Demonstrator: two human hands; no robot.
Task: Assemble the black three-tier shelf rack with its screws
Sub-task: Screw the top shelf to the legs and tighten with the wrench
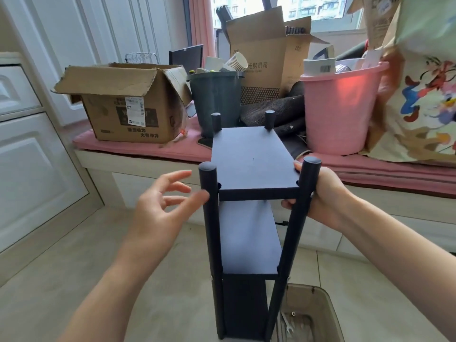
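The black three-tier shelf rack (251, 218) is standing upright in the lower centre of the frame, on the tiled floor in front of the pink-cushioned window bench (153, 148). Its long axis is running vertically, posts pointing up; the boards' long sides are running away from the camera toward the bench. All three boards are sitting between the four posts, so the build appears, in my judgement, to be at the checking stage.

The right hand (320, 196) is gripping the near right post (309, 174) at top-board level, fingers curled round post and board corner. The left hand (160, 206) is hovering just beside the near left post (208, 183), fingers spread and loosely bent, holding nothing; whether the thumb tip is touching the post cannot be told.

Recommended handling: be bracing the frame with the right hand while the left is closing on the opposite post, then rocking gently to test each joint before final tightening. No screw heads are visible from here.

A beige bin (311, 314) holding a wrench (287, 327) is sitting at lower right, touching or just beside the rack foot.
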